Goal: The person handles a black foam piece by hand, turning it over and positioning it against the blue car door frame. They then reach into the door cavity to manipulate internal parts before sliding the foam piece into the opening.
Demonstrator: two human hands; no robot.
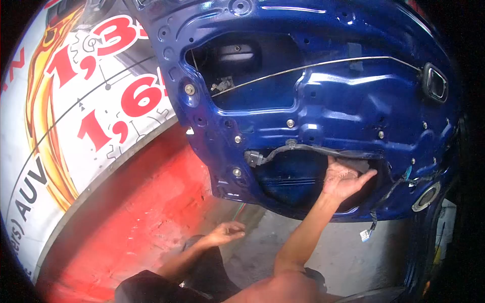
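Observation:
A blue car door (348, 108) fills most of the head view, with its inner metal side towards me. My right hand (346, 179) reaches into the lower opening of this door, palm facing me and thumb spread to the right. Most of its fingers are hidden behind the opening's upper edge, beside a greyish patch I cannot make out. A dark wiring harness (283, 147) runs along that edge, just above the hand. Lower down, my left hand (227, 233) hangs in the air, fingers loosely bent and apart, holding nothing visible.
A thin rod (313, 64) crosses the door to the inner handle (435, 82). A white connector (365, 235) dangles from a cable below the door. On the left stands a printed banner (60, 121) above a red surface (146, 202). Grey floor (252, 252) shows below.

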